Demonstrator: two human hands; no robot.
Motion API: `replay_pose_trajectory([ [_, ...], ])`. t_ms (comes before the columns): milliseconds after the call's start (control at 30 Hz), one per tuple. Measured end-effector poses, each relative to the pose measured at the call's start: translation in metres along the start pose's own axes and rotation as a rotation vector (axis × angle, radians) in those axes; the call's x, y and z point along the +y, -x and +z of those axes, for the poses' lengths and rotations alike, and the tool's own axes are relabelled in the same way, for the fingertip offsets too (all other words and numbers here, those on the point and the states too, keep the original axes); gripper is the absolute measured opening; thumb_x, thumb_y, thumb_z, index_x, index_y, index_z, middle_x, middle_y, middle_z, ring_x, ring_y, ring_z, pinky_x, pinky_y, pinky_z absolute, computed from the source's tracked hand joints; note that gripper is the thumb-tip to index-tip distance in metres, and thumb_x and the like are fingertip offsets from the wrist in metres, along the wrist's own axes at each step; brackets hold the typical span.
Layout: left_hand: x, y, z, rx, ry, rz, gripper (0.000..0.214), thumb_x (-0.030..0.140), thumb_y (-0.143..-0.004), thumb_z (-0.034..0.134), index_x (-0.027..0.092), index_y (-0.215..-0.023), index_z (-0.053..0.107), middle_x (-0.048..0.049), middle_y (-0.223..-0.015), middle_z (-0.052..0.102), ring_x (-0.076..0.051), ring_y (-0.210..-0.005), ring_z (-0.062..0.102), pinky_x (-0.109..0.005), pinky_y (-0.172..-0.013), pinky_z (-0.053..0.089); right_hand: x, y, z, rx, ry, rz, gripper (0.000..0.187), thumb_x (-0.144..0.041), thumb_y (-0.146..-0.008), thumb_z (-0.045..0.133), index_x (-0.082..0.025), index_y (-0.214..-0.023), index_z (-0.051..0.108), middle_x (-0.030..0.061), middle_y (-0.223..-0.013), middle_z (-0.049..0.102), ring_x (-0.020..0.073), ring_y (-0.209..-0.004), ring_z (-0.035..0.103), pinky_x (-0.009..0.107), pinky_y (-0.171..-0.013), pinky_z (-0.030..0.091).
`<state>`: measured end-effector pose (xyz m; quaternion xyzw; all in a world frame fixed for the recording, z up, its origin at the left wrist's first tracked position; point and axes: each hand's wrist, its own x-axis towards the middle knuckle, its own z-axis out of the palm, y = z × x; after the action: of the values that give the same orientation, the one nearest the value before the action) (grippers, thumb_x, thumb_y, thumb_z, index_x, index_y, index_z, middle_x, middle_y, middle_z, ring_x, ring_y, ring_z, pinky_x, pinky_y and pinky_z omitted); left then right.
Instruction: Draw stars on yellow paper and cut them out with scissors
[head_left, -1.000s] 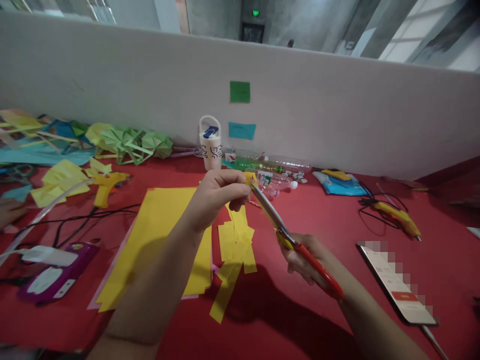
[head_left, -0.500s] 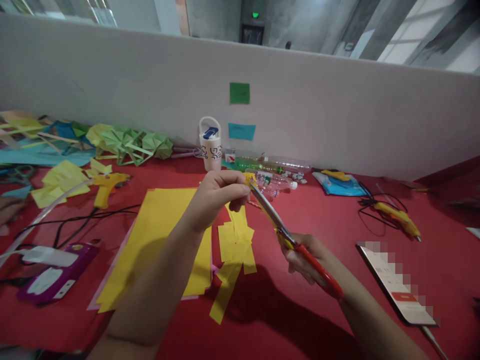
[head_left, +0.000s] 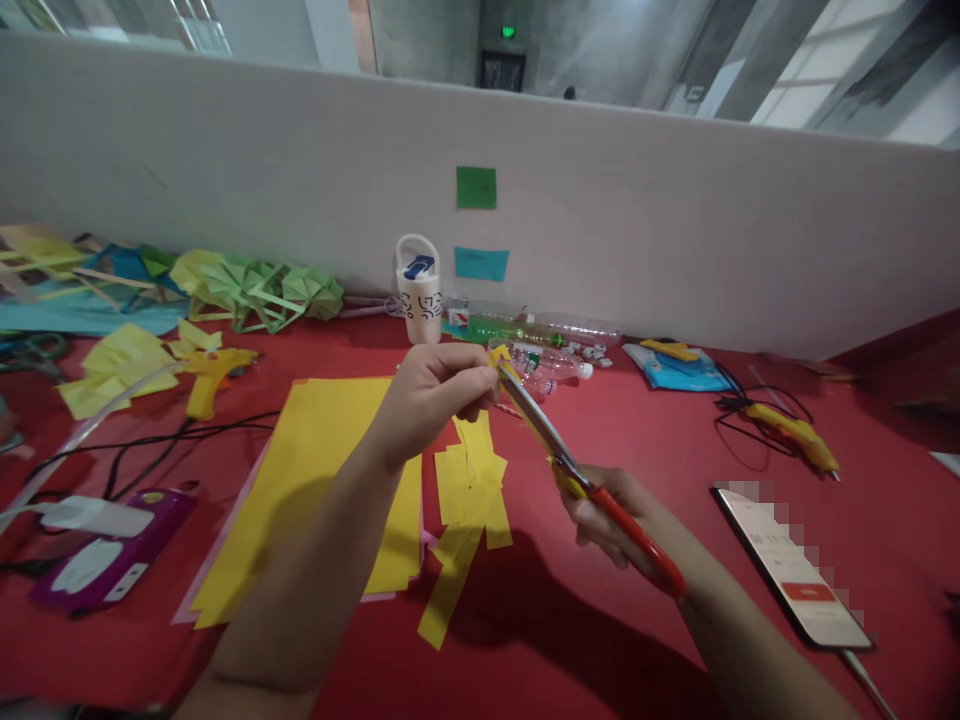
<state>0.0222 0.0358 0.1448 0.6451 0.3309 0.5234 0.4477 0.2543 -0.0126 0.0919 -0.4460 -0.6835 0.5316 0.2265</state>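
Observation:
My left hand (head_left: 442, 388) is raised over the table, thumb and fingers pinching a small piece of yellow paper (head_left: 499, 354). My right hand (head_left: 611, 512) is wrapped round the red handles of a pair of scissors (head_left: 536, 415). The blades point up and left, and their tips meet the yellow paper beside my left fingertips. Below lie several cut yellow paper strips (head_left: 471, 480), overlapping on the red table. To their left, partly behind my left forearm, is a stack of yellow sheets (head_left: 322, 430) with pink paper under it.
A white cup (head_left: 421, 305) and several plastic bottles (head_left: 544, 340) are by the partition. Yellow glue guns (head_left: 206, 380) lie at left and right with black cables. A purple power strip (head_left: 124, 548) is at left, a phone (head_left: 791, 565) at right. Folded green paper (head_left: 262, 290) lies back left.
Both hands stay almost in place, with the scissor tips still at the yellow paper. The visible bit of paper beside my left fingertips has shifted slightly. At the far left edge, another person's hand has drawn back.

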Motion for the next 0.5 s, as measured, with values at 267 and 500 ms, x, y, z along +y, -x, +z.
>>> replay_pose_trajectory([
  [267,0.0024,0.0021,0.0043,-0.058,-0.037,0.008,0.022,0.024,-0.076,0.056,0.017,-0.056,0.058,0.0036,-0.052,0.050,-0.007,-0.048,0.046,-0.021,-0.046,0.037,0.0051,0.0008,0.0006,-0.023,-0.002,-0.100,0.053,-0.071,-0.086,0.052,-0.023,-0.066,0.040,-0.0085,-0.050,0.038,0.0081,-0.043,0.035,0.025,-0.048,0.036],
  [500,0.0041,0.0015,0.0049,-0.106,-0.051,0.004,0.024,0.025,-0.077,0.056,0.018,-0.055,0.056,0.0038,-0.051,0.049,-0.007,-0.048,0.045,-0.021,-0.046,0.037,0.0066,0.0005,0.0027,-0.027,-0.003,-0.117,0.048,-0.065,-0.088,0.053,-0.023,-0.067,0.041,-0.0078,-0.052,0.041,0.0087,-0.044,0.036,0.025,-0.047,0.034],
])
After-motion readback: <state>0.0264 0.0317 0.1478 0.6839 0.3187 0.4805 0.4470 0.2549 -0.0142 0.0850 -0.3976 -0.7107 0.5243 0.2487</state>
